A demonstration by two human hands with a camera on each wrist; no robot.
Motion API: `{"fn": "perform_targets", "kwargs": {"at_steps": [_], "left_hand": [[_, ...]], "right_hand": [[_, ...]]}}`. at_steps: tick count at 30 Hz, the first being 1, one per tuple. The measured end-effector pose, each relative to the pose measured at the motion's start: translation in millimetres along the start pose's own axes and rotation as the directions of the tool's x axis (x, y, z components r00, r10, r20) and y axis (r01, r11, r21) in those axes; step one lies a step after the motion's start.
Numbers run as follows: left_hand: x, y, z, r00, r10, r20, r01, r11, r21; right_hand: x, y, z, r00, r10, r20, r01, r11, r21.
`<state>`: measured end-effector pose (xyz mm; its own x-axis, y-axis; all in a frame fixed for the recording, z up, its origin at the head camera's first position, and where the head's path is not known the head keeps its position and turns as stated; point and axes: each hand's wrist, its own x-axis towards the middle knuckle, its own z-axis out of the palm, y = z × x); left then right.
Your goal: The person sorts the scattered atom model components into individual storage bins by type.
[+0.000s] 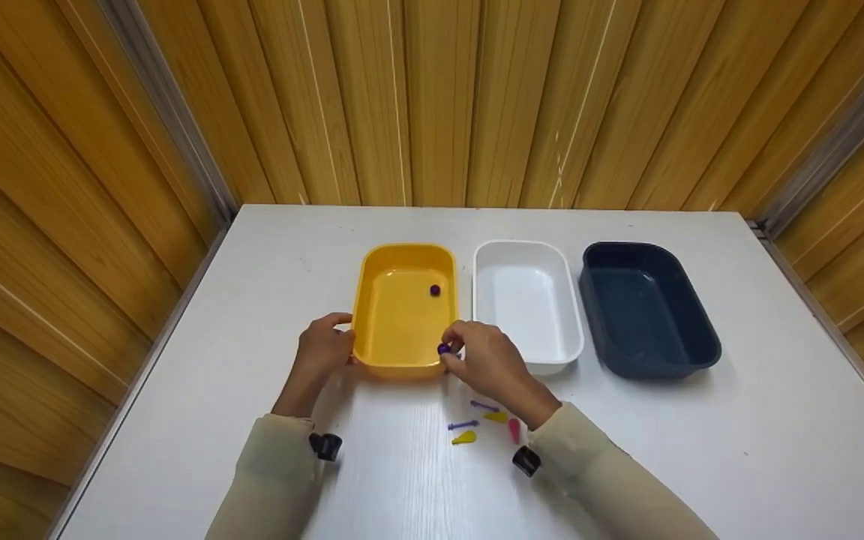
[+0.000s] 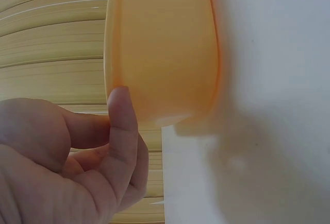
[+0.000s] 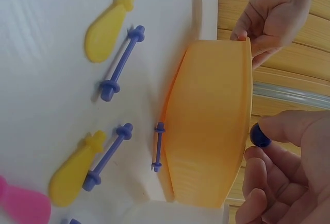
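My left hand (image 1: 323,346) pinches the left rim of a yellow plastic bin (image 1: 394,371) between thumb and fingers; the left wrist view shows the fingers on its wall. At the bin's near right corner, my right hand (image 1: 488,361) holds a small dark purple bead (image 3: 260,135) between thumb and index finger, above the rim. Another dark purple bead (image 1: 435,290) lies on the bin's floor, towards the right side. On the table below my right hand are yellow teardrop-shaped pieces (image 3: 105,32), thin blue-purple rods with knobbed ends (image 3: 122,64) and a pink piece (image 3: 25,203).
Right of the yellow bin stands a white bin (image 1: 526,307), followed by a dark navy bin (image 1: 649,364). All three sit on a white table (image 1: 252,255). One blue rod (image 3: 158,147) lies close against the yellow bin's near side. Wooden panels (image 1: 439,97) enclose the table.
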<state>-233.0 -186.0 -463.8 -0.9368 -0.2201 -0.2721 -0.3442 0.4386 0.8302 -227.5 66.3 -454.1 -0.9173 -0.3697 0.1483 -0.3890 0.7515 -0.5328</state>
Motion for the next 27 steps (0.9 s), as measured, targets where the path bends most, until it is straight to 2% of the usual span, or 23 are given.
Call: {"fn": "perform_targets", "kwargs": {"at_steps": [5,13,27], "left_hand": [[-0.7,2.4,-0.3,1.0,-0.005,0.002,0.005,1.0,0.015],[0.8,1.3,-0.7,1.0,-0.006,0.005,0.006,1.0,0.031],[-2.3,2.9,-1.7,1.0,0.001,0.002,-0.001,1.0,0.017]], "right_hand": [[-2,2,-0.9,0.999,0.033,0.006,-0.033,0.999,0.003],[-12,8,-1.6,0.999,-0.032,-0.02,0.031,0.999,-0.039],[-38,22,-10.0,0.998,0.035,0.049,-0.033,0.998,-0.046]]}}
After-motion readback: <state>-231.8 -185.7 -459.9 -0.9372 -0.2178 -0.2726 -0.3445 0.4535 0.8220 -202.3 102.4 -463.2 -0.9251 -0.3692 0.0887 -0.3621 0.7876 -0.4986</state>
